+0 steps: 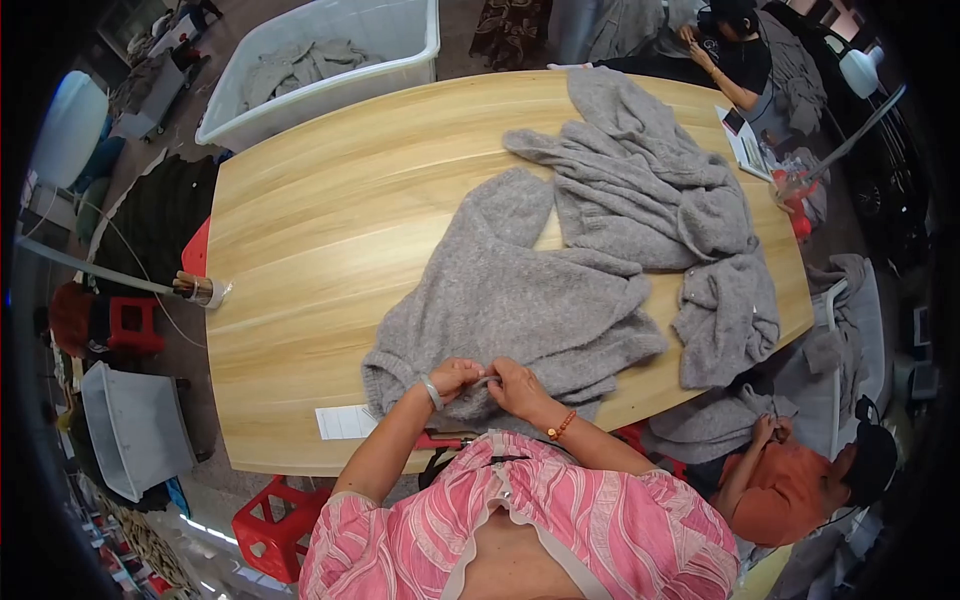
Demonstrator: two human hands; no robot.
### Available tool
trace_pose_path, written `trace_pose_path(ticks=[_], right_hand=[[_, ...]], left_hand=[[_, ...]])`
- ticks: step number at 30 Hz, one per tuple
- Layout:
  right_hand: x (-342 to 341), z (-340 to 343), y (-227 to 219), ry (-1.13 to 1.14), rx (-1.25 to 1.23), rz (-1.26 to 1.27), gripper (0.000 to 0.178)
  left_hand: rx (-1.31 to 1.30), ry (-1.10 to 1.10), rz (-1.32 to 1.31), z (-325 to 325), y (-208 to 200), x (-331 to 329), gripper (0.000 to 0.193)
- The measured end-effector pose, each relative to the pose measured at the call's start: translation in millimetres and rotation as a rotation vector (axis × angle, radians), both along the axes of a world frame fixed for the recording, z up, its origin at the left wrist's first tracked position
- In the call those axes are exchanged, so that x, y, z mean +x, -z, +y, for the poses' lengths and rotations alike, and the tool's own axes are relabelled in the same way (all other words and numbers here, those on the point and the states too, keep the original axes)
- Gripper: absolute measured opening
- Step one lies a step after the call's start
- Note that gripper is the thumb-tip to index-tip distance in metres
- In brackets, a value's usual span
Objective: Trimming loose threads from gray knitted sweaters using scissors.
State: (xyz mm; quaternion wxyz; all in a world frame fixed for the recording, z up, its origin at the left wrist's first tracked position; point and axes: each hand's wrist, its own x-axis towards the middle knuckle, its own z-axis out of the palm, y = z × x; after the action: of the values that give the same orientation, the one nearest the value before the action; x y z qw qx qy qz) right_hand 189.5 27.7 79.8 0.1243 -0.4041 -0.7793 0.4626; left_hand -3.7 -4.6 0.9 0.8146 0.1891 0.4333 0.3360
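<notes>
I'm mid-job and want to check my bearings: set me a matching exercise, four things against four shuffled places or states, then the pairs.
1. nearest grey garment
2. large white bin
3. beaded bracelet
4. white paper slip

A. on the right wrist
B. on the table, left of the left forearm
C. pinched by the left hand and right hand
D. beyond the table's far edge

Pairs: 1-C, 2-D, 3-A, 4-B

A gray knit garment [500, 295] is pinched by left fingers [467, 368] and right fingers [505, 373] at the near edge of a wooden surface [310, 260]. More gray knitwear [650, 190] is heaped on the surface's right half; a white slip [342, 423] is laid near its near-left corner. Beyond the surface's far-left edge, a white bin [330, 94] is parked, part-filled with gray knits [305, 68]. Right of the surface's near edge, a co-worker in orange [785, 500] is seated.
</notes>
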Motion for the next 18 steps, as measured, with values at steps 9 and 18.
trace_pose_path(ticks=[9,18], right_hand=[[7,-1,16,0.065,0.105,0.06,0.025],[18,29,37,-0.062,0.084,-0.015,0.024]], left_hand=[[-0.043,0.016,-0.001,8,-22,7,0.01],[0.58,0.056,0.773,3,-38,31,0.019]])
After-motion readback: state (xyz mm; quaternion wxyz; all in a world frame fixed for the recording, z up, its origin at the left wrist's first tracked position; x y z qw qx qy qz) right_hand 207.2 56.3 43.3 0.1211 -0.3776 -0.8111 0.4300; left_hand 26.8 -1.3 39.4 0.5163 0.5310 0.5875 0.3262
